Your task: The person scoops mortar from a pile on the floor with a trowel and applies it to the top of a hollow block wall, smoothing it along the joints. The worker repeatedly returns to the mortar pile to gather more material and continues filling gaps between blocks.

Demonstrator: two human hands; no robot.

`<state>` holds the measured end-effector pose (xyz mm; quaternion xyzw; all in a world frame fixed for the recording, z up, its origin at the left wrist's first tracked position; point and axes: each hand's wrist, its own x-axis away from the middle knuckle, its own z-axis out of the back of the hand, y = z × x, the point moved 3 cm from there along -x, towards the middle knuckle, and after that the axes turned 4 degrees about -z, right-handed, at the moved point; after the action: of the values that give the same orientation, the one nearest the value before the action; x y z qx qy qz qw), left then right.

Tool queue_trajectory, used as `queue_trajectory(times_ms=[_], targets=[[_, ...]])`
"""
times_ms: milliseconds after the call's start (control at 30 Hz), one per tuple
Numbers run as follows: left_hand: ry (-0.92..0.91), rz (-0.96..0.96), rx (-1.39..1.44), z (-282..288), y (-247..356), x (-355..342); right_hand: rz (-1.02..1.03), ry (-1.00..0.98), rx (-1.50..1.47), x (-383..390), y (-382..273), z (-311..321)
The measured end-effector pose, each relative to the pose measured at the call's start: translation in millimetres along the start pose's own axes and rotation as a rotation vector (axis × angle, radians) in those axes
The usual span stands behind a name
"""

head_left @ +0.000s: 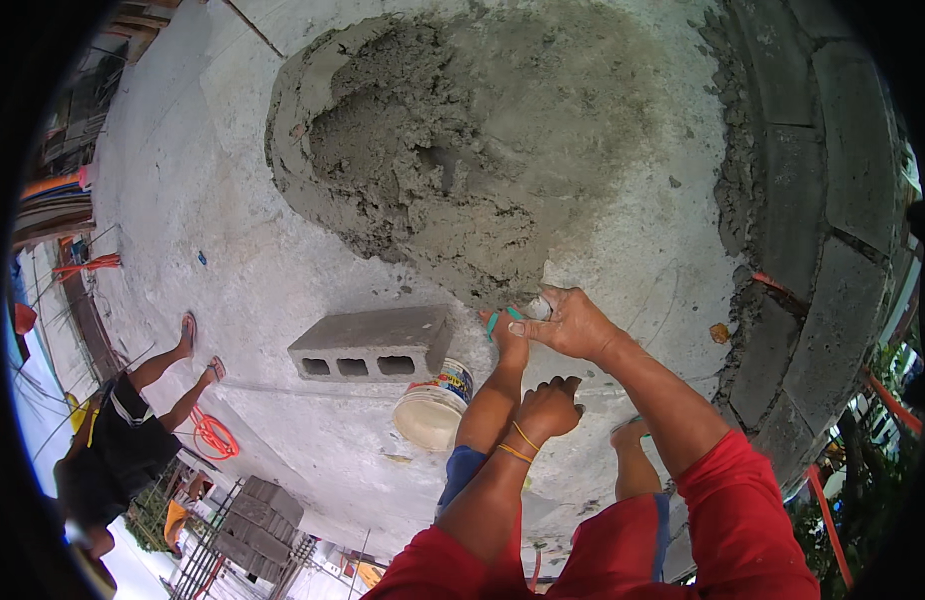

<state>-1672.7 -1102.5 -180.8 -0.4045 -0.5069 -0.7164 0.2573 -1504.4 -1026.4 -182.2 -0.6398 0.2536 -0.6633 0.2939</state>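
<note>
My right hand (578, 325) is closed at the near edge of the wet mortar (483, 225), thumb pointing left. A small whitish-grey piece (536, 308) shows at its fingers; its kind is unclear. Just left of that hand is my left foot in a green-strapped sandal (508, 322). Lower down, my left hand (550, 408) hangs over my leg, fingers loosely bent and apart, with nothing visible in it. Yellow bands circle its wrist. The mortar spreads over the concrete floor, with a rough hollow in its left part.
A hollow concrete block (373, 342) lies left of my foot, beside a tilted white bucket (428, 418). Laid blocks (793, 180) edged with mortar run along the right. Another person (123, 425) stands at the far left near an orange hose (215, 437). Stacked blocks (260, 525) stand at lower left.
</note>
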Motion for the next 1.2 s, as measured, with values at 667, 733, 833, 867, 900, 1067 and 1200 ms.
queue_trajectory(times_ms=[667, 733, 833, 867, 900, 1067, 1200], targets=[[0.237, 0.01, 0.294, -193.8, 187.2, 128.1, -0.621, 0.778, -0.117, 861.0, 365.0, 43.4], [0.231, 0.043, 0.273, -215.5, 215.9, 137.7, -0.644, 0.783, -0.253, 906.0, 395.8, 46.7], [0.191, 0.002, 0.188, -244.9, 246.1, 148.9, -0.679, 0.851, -0.1, 946.4, 428.3, 65.2], [0.174, -0.013, 0.159, -252.3, 252.3, 150.1, -0.736, 0.85, 0.015, 953.5, 436.4, 70.1], [0.156, -0.029, 0.129, -258.1, 257.2, 151.0, -0.758, 0.879, 0.036, 958.6, 443.7, 74.1], [0.201, -0.035, 0.123, -263.2, 271.4, 165.0, -0.925, 1.061, 0.243, 961.1, 467.6, 61.1], [0.232, 0.01, 0.123, -254.4, 279.8, 190.5, -1.058, 0.963, 0.203, 969.0, 476.5, 8.3]])
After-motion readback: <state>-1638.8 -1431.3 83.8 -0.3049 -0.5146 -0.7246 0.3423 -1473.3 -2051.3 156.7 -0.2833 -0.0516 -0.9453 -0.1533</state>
